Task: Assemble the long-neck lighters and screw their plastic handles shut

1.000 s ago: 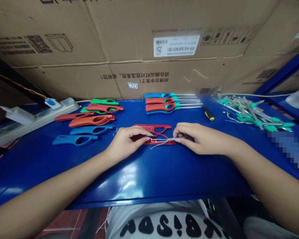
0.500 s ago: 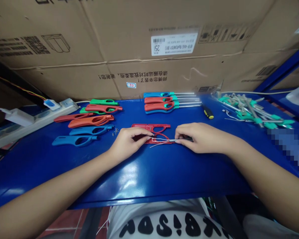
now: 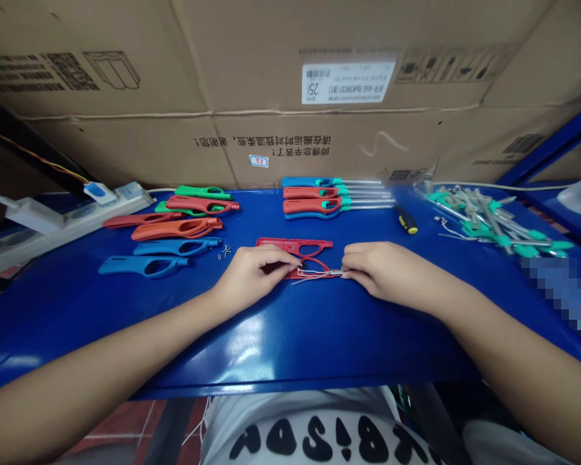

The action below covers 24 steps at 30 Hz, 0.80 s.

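On the blue table, my left hand is closed in a pinch over a red lighter shell half. Its fingertips hold the end of a thin white wire, where a small dark part is mostly hidden. My right hand pinches a thin metal tube at the shell's right end, with the wires running out of the tube to the left. The tube's far side is covered by my fingers. Just behind lies another red shell half.
At left are several coloured lighter shells, small screws and a power strip. Assembled lighters, a screwdriver and a pile of metal tubes with green ends lie behind and right. A cardboard wall stands at the back.
My right fingers have shifted slightly right along the tube, and a dark stretch under them no longer shows. My left hand still pinches at the wire end. The view has tilted slightly.
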### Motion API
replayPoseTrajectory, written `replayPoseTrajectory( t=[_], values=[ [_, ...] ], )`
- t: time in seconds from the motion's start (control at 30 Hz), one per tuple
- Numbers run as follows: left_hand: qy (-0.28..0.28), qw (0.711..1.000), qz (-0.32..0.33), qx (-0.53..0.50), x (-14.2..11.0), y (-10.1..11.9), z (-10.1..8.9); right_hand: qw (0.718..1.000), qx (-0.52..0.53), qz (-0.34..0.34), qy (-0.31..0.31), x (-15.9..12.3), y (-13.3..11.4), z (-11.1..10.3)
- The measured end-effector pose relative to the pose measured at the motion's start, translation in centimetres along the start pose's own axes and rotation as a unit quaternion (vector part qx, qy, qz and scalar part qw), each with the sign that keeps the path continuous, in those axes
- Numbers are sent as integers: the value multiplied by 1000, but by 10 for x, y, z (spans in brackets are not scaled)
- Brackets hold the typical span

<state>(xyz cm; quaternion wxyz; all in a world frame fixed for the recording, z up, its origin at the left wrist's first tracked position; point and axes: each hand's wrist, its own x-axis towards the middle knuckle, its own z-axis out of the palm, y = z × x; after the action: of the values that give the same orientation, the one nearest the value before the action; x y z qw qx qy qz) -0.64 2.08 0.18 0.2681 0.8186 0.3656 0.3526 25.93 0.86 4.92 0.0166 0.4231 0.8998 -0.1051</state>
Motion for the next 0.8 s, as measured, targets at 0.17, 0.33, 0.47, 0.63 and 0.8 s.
replayPoseTrajectory(
  t=[0.17, 0.33, 0.47, 0.63, 0.8],
  values=[
    [6, 1000, -5, 7, -1, 1, 0, 996, -74, 0, -41, 1, -10, 1],
    [-3, 999, 21, 48, -3, 0, -3, 995, -91, 6, -50, 1, -14, -1],
    [-46, 988, 108, 100, -5, -3, -9, 995, -85, 20, -53, 1, -13, -2],
    [-132, 961, 184, 155, -5, -4, -20, 995, -79, 31, -48, -1, -10, -1],
    [-194, 938, 185, 219, -5, 5, -29, 995, -76, 39, -42, -3, -10, -2]
  ],
)
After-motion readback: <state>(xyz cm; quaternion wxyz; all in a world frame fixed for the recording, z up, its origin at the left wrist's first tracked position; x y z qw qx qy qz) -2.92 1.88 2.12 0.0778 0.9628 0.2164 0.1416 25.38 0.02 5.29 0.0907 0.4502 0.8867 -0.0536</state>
